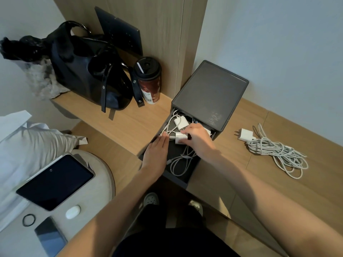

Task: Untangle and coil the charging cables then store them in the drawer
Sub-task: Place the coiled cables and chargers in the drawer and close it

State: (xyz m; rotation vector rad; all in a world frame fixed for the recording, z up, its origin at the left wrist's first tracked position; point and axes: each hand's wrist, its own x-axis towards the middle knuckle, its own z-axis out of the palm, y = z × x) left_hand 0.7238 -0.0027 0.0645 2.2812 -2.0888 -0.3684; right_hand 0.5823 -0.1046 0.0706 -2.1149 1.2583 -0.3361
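Storing step: the left hand [156, 154], fingers straight, touches a white cable [168, 129] at the open drawer's [175, 179] 9 o'clock wall. The right hand [196, 138] curls round a white charging plug [179, 139] inside. The tangled cable [267, 147], at 3 o'clock on the desk, probably needs untangling next.

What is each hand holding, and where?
Right hand grips a white charger by its body, in the drawer. Left hand holds nothing, fingers straight.
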